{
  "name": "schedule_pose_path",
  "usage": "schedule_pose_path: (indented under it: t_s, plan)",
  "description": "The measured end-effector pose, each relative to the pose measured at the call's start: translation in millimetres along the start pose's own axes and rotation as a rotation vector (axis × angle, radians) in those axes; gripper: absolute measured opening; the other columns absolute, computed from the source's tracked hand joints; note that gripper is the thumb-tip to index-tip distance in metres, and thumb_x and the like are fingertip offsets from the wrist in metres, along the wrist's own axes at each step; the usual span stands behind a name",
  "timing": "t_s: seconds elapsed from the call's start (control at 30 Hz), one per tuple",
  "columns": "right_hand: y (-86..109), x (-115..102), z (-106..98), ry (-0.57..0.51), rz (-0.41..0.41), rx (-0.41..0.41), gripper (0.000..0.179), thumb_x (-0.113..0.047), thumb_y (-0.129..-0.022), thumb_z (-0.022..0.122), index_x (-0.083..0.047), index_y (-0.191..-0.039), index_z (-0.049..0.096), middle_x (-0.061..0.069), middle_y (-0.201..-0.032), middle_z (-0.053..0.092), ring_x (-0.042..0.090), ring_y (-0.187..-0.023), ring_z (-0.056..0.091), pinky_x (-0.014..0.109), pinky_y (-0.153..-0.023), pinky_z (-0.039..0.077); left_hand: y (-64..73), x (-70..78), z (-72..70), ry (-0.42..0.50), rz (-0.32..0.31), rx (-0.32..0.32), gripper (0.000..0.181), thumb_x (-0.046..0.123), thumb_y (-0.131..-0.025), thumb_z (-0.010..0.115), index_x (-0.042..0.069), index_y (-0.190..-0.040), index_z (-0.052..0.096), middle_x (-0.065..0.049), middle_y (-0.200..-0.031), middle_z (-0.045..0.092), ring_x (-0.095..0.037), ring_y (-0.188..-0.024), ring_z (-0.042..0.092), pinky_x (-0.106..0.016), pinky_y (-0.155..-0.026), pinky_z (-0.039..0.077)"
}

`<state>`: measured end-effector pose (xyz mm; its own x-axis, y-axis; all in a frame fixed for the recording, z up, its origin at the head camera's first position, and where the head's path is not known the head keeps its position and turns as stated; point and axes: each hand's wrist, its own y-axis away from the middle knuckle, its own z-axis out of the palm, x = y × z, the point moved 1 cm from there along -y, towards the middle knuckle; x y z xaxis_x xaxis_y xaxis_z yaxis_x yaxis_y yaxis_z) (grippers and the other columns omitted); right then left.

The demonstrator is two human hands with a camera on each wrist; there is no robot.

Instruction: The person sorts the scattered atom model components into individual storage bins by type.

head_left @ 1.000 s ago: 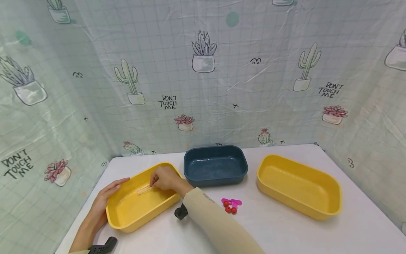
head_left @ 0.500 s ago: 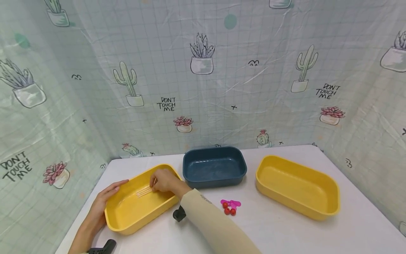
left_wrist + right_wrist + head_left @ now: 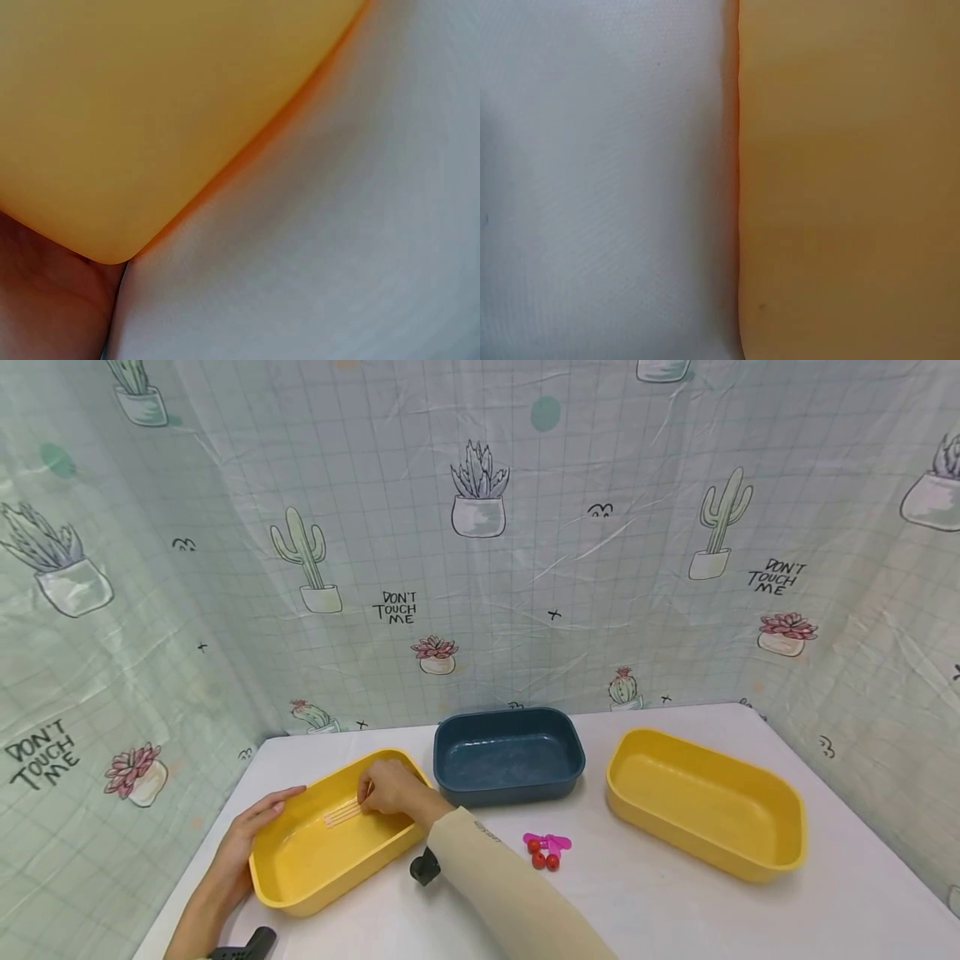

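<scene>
In the head view, my left hand [image 3: 251, 831] lies along the left end of a yellow bin [image 3: 315, 893], its visible fingers extended at the rim. The left wrist view shows part of that hand [image 3: 56, 292] at the corner of the yellow bin [image 3: 150, 112]. My right hand [image 3: 393, 789] reaches inside the bin, thumb and fingertips pinched together at thin pale sticks resembling cotton swabs [image 3: 341, 814]. These lie side by side on the bin floor, and the fingers hide their right ends. Only the bin's outer wall [image 3: 847, 180] and white table show in the right wrist view.
A dark blue bin [image 3: 510, 789] stands right of the yellow one, close to it. Farther right is a second yellow bin [image 3: 705, 843]. Between them, nearer me, lie flat magenta pieces [image 3: 555, 841] and three red beads [image 3: 538, 861]. Patterned cloth [image 3: 480, 568] walls the table's back and sides.
My right hand has shifted slightly at the swabs, which now show more clearly as a spread row. The left hand has stayed at the bin; the head view has shifted slightly.
</scene>
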<state>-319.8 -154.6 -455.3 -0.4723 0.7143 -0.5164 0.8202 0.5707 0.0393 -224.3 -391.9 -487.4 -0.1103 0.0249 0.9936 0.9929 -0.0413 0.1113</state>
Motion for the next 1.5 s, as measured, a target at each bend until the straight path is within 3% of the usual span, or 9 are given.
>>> schedule_pose_path:
  t_s: [0.33,0.53,0.8,1.03,1.5]
  plan:
    - [8.0,-1.9,-8.0,-0.01,-0.011,-0.002,0.006,-0.021,-0.09,0.081,-0.018,-0.086,0.078,-0.01,-0.074,0.063,0.006,-0.064,0.054,0.015,-0.058,0.042,-0.2,-0.4,-0.6,0.01,-0.012,0.002,0.046,0.035,-0.111,0.042,0.018,-0.154,0.05,0.028,-0.13,0.063,0.005,-0.119,0.063,-0.019,-0.097,0.055]
    - [19.3,-1.6,-25.3,-0.053,-0.117,-0.021,0.006,-0.023,-0.091,0.08,-0.017,-0.091,0.078,-0.01,-0.083,0.068,0.004,-0.069,0.055,0.013,-0.064,0.044,-0.3,0.2,0.0,0.0,-0.02,0.012,0.047,0.036,-0.111,0.042,0.018,-0.154,0.05,0.029,-0.13,0.063,0.006,-0.118,0.062,-0.019,-0.097,0.055]
    - [47.0,7.7,-49.7,-0.261,-0.252,-0.018,0.006,-0.023,-0.094,0.077,-0.018,-0.09,0.075,-0.011,-0.081,0.068,0.001,-0.074,0.056,0.013,-0.069,0.048,-3.6,-1.6,1.1,0.0,-0.043,0.019,0.048,0.039,-0.111,0.042,0.02,-0.155,0.048,0.03,-0.131,0.061,0.007,-0.119,0.062,-0.018,-0.097,0.055]
    - [79.8,21.5,-75.4,-0.244,-0.36,0.028,0.005,-0.022,-0.095,0.075,-0.018,-0.093,0.075,-0.011,-0.082,0.07,-0.001,-0.074,0.058,0.013,-0.069,0.052,-2.7,0.2,0.8,0.003,-0.031,0.02,0.049,0.038,-0.111,0.042,0.018,-0.156,0.047,0.029,-0.131,0.061,0.007,-0.119,0.061,-0.018,-0.097,0.055]
    - [133.0,65.5,-112.9,-0.211,-0.297,0.112,0.006,-0.022,-0.096,0.075,-0.016,-0.097,0.077,-0.009,-0.088,0.072,0.006,-0.08,0.061,0.017,-0.076,0.055,-3.6,-1.0,-1.8,0.033,-0.007,-0.008,0.046,0.034,-0.111,0.043,0.019,-0.154,0.05,0.028,-0.131,0.062,0.006,-0.119,0.062,-0.018,-0.097,0.055]
